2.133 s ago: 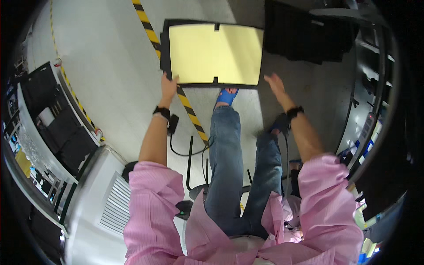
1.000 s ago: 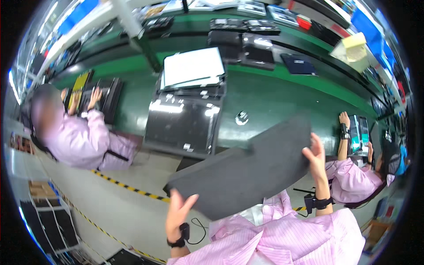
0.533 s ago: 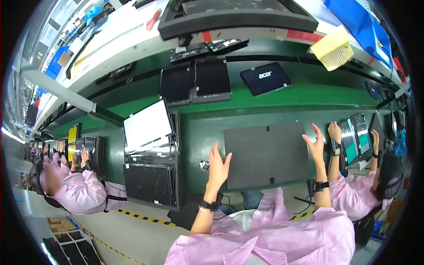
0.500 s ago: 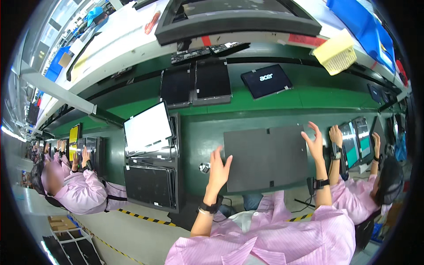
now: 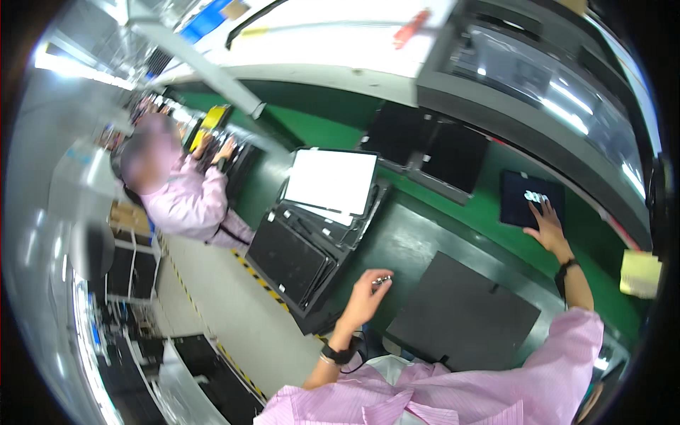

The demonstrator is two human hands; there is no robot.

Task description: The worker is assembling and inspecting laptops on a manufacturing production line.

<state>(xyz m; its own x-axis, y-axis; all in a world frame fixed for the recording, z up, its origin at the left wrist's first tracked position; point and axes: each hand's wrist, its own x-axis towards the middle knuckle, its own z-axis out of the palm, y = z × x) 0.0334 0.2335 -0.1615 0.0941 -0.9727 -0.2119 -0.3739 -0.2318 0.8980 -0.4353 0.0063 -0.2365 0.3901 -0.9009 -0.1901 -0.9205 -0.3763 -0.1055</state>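
Observation:
My left hand (image 5: 365, 297) is pinched around a small shiny metal piece (image 5: 382, 280), just left of a dark grey flat board (image 5: 464, 312). Its exact kind is too small to make out. Farther back on the right, my right hand (image 5: 550, 230) reaches out with fingers spread over a dark display panel (image 5: 517, 201) that shows a lit white logo. The fingertips lie on or just above that panel and cover part of the logo. The board lies flat on the green bench (image 5: 407, 234) right before me.
Left of the board, a black tray (image 5: 312, 306) holds stacked panels, topped by a lit white screen (image 5: 333, 180). Two dark panels (image 5: 453, 159) lie behind on the green strip. A shelf (image 5: 340, 79) with a grey frame overhangs the back. A co-worker (image 5: 188, 202) sits at left.
The view has swung left. My left hand has taken the small metal piece off the bench. My right hand has left the board's side and reached out to the logo panel.

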